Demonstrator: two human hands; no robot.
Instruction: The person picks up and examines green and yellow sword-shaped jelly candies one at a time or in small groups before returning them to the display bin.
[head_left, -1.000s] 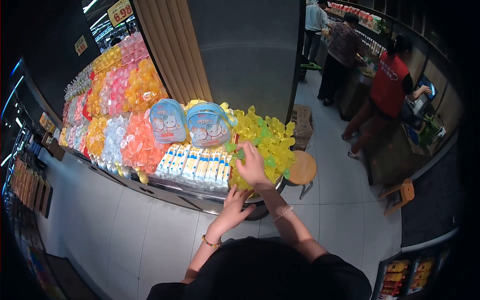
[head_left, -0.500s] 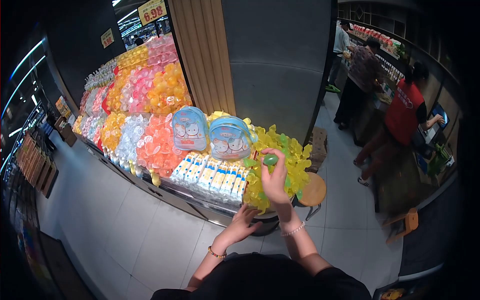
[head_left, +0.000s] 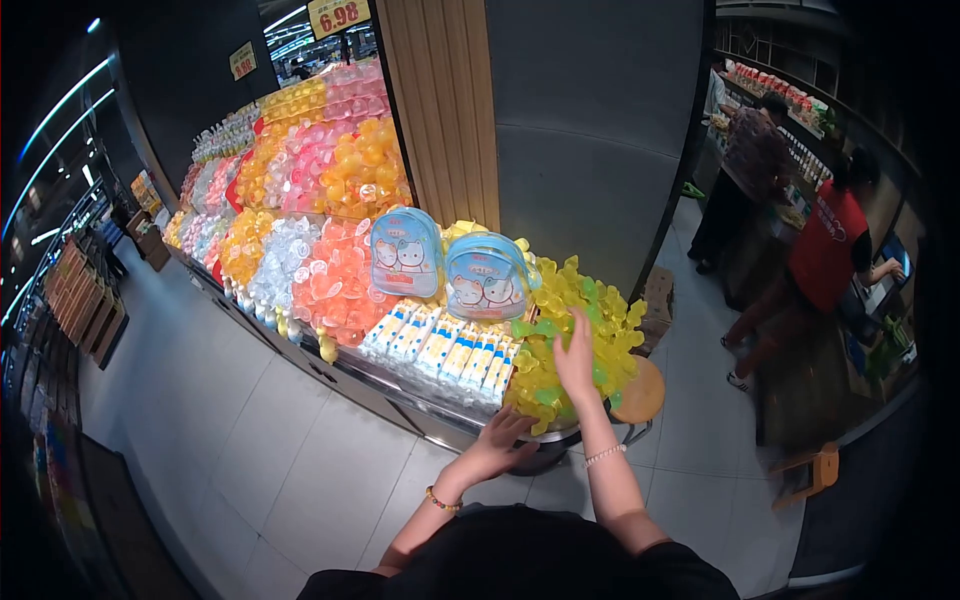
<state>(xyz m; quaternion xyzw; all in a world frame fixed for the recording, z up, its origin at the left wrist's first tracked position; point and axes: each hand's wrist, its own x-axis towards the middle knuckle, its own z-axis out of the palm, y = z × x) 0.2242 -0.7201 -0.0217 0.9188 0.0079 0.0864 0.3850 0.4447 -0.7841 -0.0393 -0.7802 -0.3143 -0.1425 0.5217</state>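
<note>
My right hand [head_left: 576, 362] is over a heap of yellow jelly cups [head_left: 612, 325], its fingers stretched and apart, with nothing showing in them. Light-green pieces [head_left: 545, 327] lie among the yellow ones, some right beside my fingers. At the front edge of the display, my left hand [head_left: 497, 445] rests with spread fingers below the heap, empty. Two clear blue backpack-shaped bags with cartoon cats, one on the left [head_left: 406, 255] and one on the right [head_left: 487, 278], stand behind a row of white-and-blue packs [head_left: 440, 345].
Orange-red jelly cups [head_left: 340, 280] and more coloured heaps fill the stepped display to the left. A wooden-topped stool [head_left: 640, 392] stands close by on the right. A person in a red vest [head_left: 830, 250] works at a counter, with another person [head_left: 750, 160] beyond.
My right hand held a green piece up over the heap; now it is lower, its fingers have opened and the piece is out of it. The whole view has shifted slightly.
</note>
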